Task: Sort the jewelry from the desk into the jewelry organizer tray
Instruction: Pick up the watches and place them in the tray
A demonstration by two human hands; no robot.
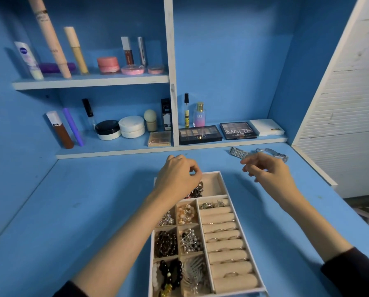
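The beige jewelry organizer tray (214, 185) lies on the blue desk in front of me. Its small left compartments hold beads, earrings and bracelets, and rings sit in the ring rolls (226, 245) on the right. My left hand (178, 175) hovers over the tray's far left compartment with its fingers curled down toward a dark jewelry cluster (198, 190); whether it pinches anything is hidden. My right hand (266, 169) reaches past the tray, loosely curled and holding nothing. Its fingertips are just short of a silver metal watch (238, 153) that lies on the desk at the back right.
Low shelves behind the desk carry eyeshadow palettes (200, 135), perfume bottles (199, 114), jars and tubes. A white slatted panel (339, 125) borders the desk on the right. Bare blue desk (83, 211) spreads to the left of the tray.
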